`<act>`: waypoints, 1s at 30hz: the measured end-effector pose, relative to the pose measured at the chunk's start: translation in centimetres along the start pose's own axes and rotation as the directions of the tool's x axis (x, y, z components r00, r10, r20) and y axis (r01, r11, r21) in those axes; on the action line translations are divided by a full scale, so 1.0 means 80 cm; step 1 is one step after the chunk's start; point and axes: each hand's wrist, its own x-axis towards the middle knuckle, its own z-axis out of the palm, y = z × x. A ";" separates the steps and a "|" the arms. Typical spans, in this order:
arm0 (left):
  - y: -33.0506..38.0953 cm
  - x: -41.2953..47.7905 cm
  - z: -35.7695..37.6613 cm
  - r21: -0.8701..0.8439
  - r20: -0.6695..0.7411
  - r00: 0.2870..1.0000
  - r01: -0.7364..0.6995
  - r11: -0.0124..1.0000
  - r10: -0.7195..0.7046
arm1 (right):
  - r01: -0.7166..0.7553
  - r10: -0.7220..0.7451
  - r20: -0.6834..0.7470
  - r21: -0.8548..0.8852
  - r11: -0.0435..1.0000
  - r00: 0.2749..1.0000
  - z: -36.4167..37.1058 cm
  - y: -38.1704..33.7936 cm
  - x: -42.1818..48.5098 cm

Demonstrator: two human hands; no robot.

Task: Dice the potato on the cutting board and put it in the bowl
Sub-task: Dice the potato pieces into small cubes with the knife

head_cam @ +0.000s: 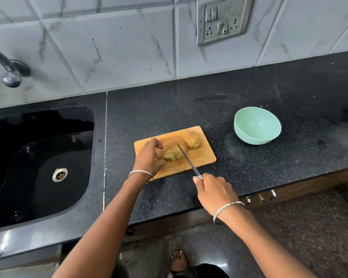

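A wooden cutting board [204, 157] lies on the dark counter. Two brown potatoes lie on it: one potato [172, 154] near the middle and a second potato [191, 140] toward the far right corner. My left hand [149, 157] holds the middle potato from its left side, fingers curled against it. My right hand [214, 190] grips the handle of a knife [187, 159], whose blade lies across the right end of the held potato. A mint-green bowl [257, 125] stands empty on the counter to the right of the board.
A black sink [38, 167] with a tap [10, 71] fills the left side. The tiled wall behind carries a switch and socket plate [222, 20]. Dark speckled counter [269, 167] runs to the right; its front edge is near my right wrist.
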 end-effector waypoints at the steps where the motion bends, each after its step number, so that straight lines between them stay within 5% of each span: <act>1: 0.000 -0.002 0.003 -0.002 -0.006 0.999 0.035 0.999 -0.035 | 0.001 -0.001 -0.014 0.011 1.000 1.000 0.007 -0.005 0.003; 8: 0.013 -0.002 0.012 0.047 -0.045 0.988 0.149 0.988 -0.147 | 0.006 -0.005 -0.045 0.035 0.999 0.999 0.049 -0.036 0.017; 30: 0.015 -0.003 0.012 0.032 -0.086 0.985 0.156 0.987 -0.153 | 0.018 -0.029 -0.104 -0.106 0.994 0.994 0.059 -0.052 0.028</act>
